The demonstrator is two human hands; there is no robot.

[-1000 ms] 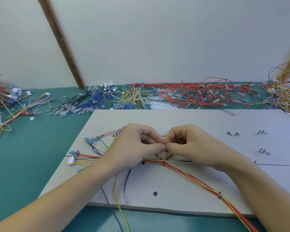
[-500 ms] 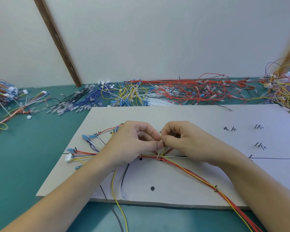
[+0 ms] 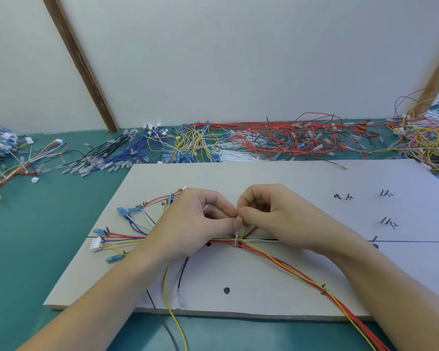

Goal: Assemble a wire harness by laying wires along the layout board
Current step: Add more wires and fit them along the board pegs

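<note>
Both hands (image 3: 238,221) pinch the white tie (image 3: 236,239).

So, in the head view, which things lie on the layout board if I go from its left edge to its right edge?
White connector → blue terminals → left hand → white tie → right hand → handwritten marks → nails.

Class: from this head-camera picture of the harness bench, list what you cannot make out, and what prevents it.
1. Head view: what the left hand and right hand pinch together; their fingertips cover it.
2. Bundle of red and yellow wires: its far end is cut off by the bottom edge.
3. Handwritten marks on the layout board: too small to read.
</note>
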